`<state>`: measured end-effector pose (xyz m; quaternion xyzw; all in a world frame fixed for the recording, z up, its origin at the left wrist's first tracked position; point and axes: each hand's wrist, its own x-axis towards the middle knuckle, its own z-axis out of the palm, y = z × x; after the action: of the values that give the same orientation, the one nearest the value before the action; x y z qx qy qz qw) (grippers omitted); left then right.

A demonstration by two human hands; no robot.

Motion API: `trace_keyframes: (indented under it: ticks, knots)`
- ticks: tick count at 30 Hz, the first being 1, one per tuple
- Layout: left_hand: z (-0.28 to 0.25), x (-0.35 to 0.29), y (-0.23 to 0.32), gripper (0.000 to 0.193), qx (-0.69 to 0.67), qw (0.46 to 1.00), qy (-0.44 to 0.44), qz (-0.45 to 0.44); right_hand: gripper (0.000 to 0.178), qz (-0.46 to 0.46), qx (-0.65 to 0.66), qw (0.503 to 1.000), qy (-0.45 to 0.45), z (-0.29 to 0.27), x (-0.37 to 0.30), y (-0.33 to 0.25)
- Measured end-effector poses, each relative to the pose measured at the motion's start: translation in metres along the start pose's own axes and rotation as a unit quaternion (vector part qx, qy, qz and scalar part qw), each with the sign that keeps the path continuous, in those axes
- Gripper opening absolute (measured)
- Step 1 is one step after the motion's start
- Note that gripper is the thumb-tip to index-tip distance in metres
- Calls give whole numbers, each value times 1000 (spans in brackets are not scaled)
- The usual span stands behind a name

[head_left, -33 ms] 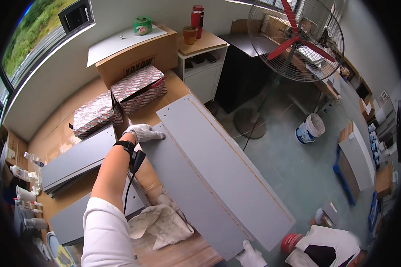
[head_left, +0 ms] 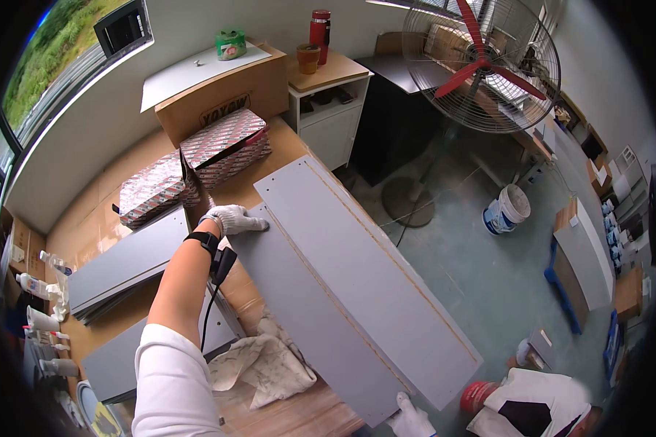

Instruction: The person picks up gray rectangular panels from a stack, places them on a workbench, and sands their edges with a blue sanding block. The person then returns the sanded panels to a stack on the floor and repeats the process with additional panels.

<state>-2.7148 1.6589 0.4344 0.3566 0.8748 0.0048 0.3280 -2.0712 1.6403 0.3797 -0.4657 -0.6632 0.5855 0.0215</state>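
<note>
Two long grey panels lie side by side at a slant on the worktable. My left hand (head_left: 233,219), in a white knit glove, grips the far left corner of the nearer grey panel (head_left: 310,313), with its fingers along the edge. At the front end of that panel is my right hand (head_left: 410,418), gloved too; its thumb rests on top and its other fingers are mostly hidden. The other grey panel (head_left: 372,273) lies to the right, with a brownish groove along its right side. A crumpled cloth (head_left: 266,364) sits left of the panels.
Left of my arm lie stacked grey panels (head_left: 127,266). Patterned boxes (head_left: 226,138) and a cardboard box (head_left: 233,91) stand at the back. Bottles (head_left: 33,284) line the left edge. A caged fan (head_left: 481,65), a bucket (head_left: 508,209) and a red can (head_left: 477,397) are to the right.
</note>
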Motion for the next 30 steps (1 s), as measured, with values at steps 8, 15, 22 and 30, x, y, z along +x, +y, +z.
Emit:
trace_keyframes:
  ticks: [8, 15, 22, 30]
  knots:
    - [22, -35, 25, 100, -8, 999, -40, 20, 61, 267, 212, 933, 113, 3, -28, -16]
    - [57, -61, 57, 100, -16, 991, -117, 62, 52, 160, 144, 974, 68, -4, -88, 10]
    - [89, -76, 74, 105, -45, 979, -176, 88, 54, 247, 309, 912, 107, -15, -104, 35]
    - [80, -91, 79, 119, -192, 945, -219, 145, 57, 316, 472, 812, 133, -18, -109, 84]
